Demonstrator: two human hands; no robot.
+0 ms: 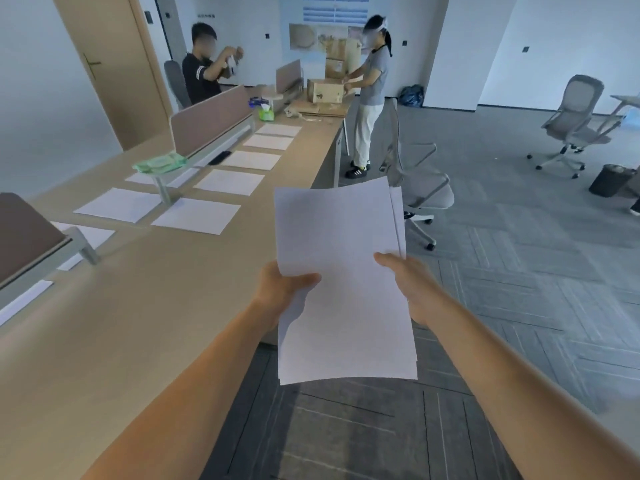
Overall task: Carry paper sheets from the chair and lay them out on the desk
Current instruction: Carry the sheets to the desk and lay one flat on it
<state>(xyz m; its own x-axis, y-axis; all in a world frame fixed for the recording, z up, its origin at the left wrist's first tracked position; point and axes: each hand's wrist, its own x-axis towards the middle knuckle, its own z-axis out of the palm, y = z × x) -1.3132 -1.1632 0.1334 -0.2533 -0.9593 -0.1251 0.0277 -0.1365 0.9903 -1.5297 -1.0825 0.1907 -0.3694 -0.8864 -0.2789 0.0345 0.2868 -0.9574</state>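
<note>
— Sheets: where are they now?
— A thin stack (pixel 341 258) held out beside the desk (pixel 138 323). My left hand (pixel 282 289) and right hand (pixel 410 285) each pinch a long edge, thumbs on top.
— Handling?
— Light, floppy, smooth white; the layers fan apart, so I'd judge edge grips safest.

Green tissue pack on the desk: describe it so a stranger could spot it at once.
Follow the wooden desk past the row of white sheets toward the cardboard boxes. The green tissue pack stands at the end of the brown divider, bright green with white on top, unlike the nearer pale-green bundle.
</note>
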